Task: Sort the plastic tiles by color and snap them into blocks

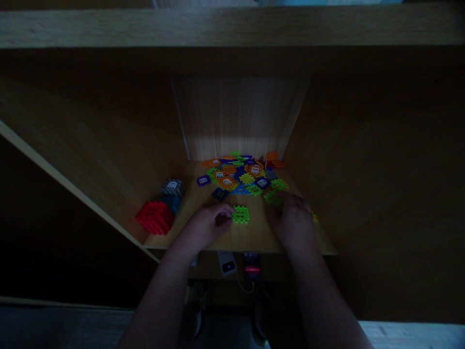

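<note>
Pinched at its left edge, a bright green square interlocking tile [240, 214] with a window-like grid is in my left hand [214, 218]. The thumb and fingertips are closed at that edge. On the right, my right hand [295, 218] reaches over the board with thumb and index finger apart, its fingertips at another green tile [272, 197]. The other fingers are partly hidden behind the hand's back. Beyond both hands lies a loose heap of interlocking tiles in orange [228, 182], purple [262, 182], yellow [247, 179] and blue.
Red tiles [155, 217] stand stacked by the left wall, with blue [172, 202] and grey ones [172, 186] behind. A yellow piece [315, 216] lies beside my right hand. Wooden walls enclose the shelf board [218, 240]. Below are a phone-like device [252, 265] and a cabled white device [227, 264].
</note>
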A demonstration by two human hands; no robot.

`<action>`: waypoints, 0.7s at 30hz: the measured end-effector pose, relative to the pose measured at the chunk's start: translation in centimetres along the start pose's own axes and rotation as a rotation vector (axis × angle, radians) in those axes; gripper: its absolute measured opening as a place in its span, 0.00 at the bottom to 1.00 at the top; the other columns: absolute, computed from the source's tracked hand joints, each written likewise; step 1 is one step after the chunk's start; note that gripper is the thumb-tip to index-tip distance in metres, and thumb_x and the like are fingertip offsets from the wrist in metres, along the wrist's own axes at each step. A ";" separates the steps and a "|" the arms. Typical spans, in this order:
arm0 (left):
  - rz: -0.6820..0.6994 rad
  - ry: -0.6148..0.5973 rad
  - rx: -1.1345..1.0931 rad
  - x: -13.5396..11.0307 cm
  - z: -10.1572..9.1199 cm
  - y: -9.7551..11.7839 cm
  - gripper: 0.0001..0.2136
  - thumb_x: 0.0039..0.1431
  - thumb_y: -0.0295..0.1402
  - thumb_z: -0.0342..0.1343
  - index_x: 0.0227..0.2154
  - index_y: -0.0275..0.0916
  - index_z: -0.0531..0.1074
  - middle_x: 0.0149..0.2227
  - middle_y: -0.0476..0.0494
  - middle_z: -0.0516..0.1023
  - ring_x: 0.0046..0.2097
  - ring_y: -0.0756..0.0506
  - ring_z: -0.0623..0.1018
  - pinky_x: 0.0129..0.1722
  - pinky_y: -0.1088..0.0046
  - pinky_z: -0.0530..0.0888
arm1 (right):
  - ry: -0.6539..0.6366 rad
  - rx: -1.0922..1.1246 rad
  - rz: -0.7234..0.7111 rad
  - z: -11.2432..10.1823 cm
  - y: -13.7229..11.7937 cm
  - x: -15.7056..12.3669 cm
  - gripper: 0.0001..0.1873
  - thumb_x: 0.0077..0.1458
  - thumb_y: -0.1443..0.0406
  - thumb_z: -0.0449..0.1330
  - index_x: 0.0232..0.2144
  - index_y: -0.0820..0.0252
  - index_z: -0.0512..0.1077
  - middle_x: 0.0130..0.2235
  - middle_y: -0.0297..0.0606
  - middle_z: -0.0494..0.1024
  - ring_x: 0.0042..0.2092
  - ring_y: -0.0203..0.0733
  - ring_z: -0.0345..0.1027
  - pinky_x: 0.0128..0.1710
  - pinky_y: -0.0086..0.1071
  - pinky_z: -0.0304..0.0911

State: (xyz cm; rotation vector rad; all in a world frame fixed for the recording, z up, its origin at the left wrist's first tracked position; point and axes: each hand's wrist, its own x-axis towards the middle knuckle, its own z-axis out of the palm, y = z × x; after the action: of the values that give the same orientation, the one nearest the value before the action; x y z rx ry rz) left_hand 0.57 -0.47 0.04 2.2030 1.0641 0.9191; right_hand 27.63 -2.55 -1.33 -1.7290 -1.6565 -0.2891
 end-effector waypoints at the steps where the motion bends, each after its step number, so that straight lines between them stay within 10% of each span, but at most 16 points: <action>1: -0.001 -0.002 -0.005 0.0 0.0 0.1 0.10 0.64 0.25 0.64 0.46 0.43 0.80 0.44 0.47 0.87 0.46 0.44 0.86 0.49 0.69 0.80 | 0.014 0.044 -0.029 -0.1 -0.1 0.1 0.18 0.65 0.62 0.62 0.55 0.61 0.75 0.52 0.55 0.82 0.57 0.65 0.72 0.59 0.58 0.69; 21: 0.042 0.026 -0.045 0.0 -0.2 0.2 0.13 0.63 0.25 0.66 0.49 0.43 0.77 0.44 0.47 0.85 0.46 0.45 0.84 0.50 0.68 0.80 | -0.389 0.518 -0.321 -1.1 -1.8 0.1 0.24 0.66 0.62 0.67 0.62 0.51 0.70 0.62 0.44 0.79 0.65 0.52 0.73 0.66 0.52 0.69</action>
State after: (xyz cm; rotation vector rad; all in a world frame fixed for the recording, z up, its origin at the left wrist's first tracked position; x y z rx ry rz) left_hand 0.49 -0.56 0.31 2.1897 1.0027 0.9830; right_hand 26.31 -3.27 0.13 -1.1747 -2.0633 0.3326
